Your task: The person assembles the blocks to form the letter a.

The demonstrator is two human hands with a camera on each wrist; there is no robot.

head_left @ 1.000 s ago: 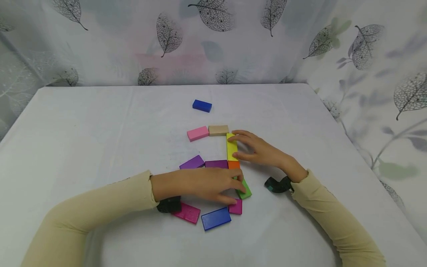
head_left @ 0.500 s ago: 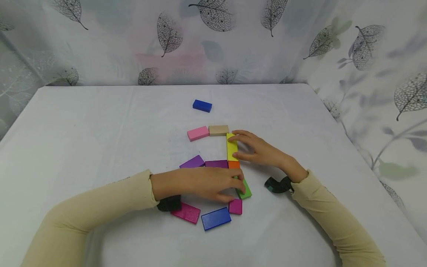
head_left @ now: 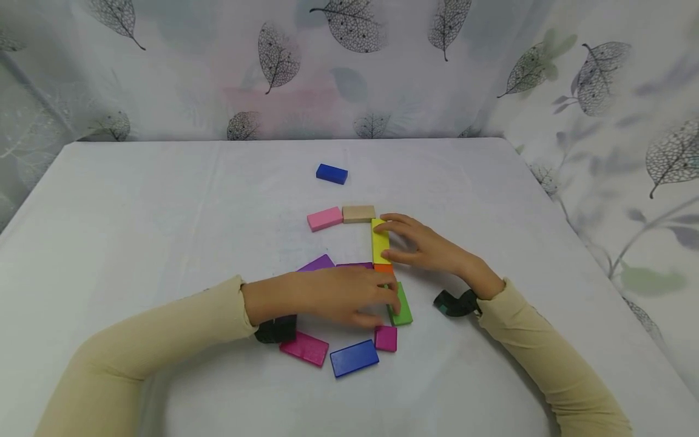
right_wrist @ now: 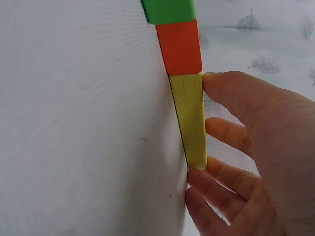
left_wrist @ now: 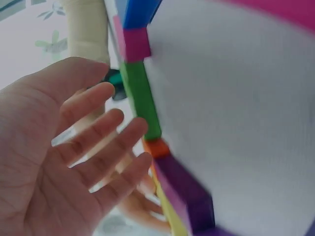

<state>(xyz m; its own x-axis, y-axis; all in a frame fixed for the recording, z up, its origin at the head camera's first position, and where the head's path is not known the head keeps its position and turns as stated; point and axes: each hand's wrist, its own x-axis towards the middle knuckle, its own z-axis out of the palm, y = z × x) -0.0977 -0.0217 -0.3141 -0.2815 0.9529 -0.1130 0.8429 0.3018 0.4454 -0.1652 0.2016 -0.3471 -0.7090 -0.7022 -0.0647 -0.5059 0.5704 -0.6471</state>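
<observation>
My left hand [head_left: 344, 296] hovers with relaxed, spread fingers over the near end of a row of wooden blocks. In the left wrist view its fingertips stand apart from the green block [left_wrist: 141, 101]. My right hand [head_left: 428, 244] rests its thumb and fingertips along the yellow block [head_left: 380, 241], its thumb near the joint with the orange block [right_wrist: 179, 46]. Below the green block lies a small magenta block [head_left: 386, 338], then a blue block [head_left: 354, 358] and a longer magenta block [head_left: 306, 348]. Two purple blocks [left_wrist: 179, 189] branch off beside the orange one, partly hidden by the left hand in the head view.
A tan block [head_left: 358, 213] and a pink block [head_left: 324, 219] continue from the yellow block's far end. Farther back a dark blue block [head_left: 332, 174] lies alone on the white table [head_left: 153, 206]. Leaf-patterned cloth [head_left: 191, 73] hangs behind and to the right.
My left hand has lifted a little off the green block and shifted slightly away from me. The right hand and the blocks have stayed in place.
</observation>
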